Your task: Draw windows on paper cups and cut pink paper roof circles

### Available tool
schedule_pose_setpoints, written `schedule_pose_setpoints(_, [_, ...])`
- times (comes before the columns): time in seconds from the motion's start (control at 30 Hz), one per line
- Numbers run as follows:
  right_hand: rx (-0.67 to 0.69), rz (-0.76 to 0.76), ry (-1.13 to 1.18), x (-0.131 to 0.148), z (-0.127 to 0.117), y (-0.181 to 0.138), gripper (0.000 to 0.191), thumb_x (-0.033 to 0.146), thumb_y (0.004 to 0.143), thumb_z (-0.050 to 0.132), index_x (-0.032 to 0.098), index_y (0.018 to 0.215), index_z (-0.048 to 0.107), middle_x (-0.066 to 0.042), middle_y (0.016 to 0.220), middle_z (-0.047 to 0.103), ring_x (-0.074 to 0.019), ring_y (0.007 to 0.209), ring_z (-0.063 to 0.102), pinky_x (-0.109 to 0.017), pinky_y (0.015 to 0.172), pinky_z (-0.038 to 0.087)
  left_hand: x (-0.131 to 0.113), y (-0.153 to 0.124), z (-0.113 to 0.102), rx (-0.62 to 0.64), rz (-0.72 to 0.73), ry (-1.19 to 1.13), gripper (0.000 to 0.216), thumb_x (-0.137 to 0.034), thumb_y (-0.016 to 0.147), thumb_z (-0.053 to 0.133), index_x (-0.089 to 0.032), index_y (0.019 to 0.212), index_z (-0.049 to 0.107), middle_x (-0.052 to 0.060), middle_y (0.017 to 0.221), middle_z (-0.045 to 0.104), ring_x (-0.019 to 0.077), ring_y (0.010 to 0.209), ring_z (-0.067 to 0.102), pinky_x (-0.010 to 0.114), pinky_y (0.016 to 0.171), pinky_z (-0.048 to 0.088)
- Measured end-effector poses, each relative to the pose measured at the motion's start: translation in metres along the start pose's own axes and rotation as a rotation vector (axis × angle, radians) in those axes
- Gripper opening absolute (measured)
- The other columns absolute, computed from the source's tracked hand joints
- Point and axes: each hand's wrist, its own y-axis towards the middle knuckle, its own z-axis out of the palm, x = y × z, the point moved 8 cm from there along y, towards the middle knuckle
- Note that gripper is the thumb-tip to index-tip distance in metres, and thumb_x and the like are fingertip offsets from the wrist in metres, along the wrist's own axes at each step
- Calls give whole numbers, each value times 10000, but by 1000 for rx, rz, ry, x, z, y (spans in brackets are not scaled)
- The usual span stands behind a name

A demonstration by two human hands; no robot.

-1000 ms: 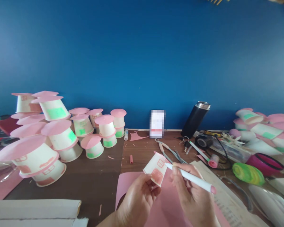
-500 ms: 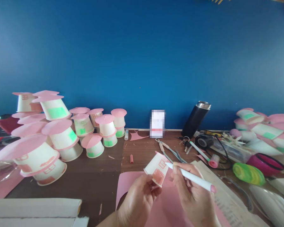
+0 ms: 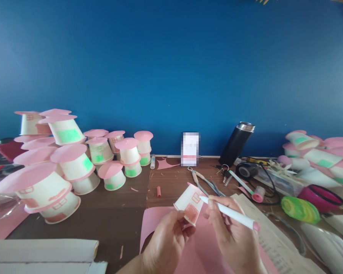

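Note:
My left hand [image 3: 168, 239] is closed on a white paper cup [image 3: 185, 202], which it holds tilted by the rim. A red-pink door and a small window are drawn on the cup's side. In my right hand [image 3: 236, 236] is a white marker pen [image 3: 237, 215] with a pink end, gripped like a pencil. Its tip is at the window drawing; whether it touches the cup I cannot tell. Under both hands lies a sheet of pink paper [image 3: 157, 215]. A short red-pink pen cap [image 3: 159, 191] rests on the table behind the cup.
Cup houses with pink paper roofs [image 3: 71, 156] are stacked at left, and more cups [image 3: 324, 163] lie at right. Behind my hands are pliers [image 3: 198, 177], a black flask [image 3: 236, 144] and a blurred-out upright card [image 3: 190, 149]. A green-yellow roll [image 3: 300, 209] sits at right.

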Motion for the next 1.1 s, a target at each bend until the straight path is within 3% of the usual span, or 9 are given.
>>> schedule_pose_setpoints(0.47, [8,19,4,-3,0,-1,129,319,944,539,226,957,628,-33,765,726,-179,632,709,-229,541,558,-1,-1,-3,-9,12,11,104,-228,752,680,-127,764,659,91,839,641,179,763,520,319,728,424])
schedule_pose_setpoints(1.1, [25,12,2,-4,3,-3,116,312,948,540,228,978,615,-58,847,715,-180,727,705,-227,578,551,-2,-2,-1,-4,12,24,90,-187,804,605,-108,789,646,98,830,623,181,763,505,322,730,421])
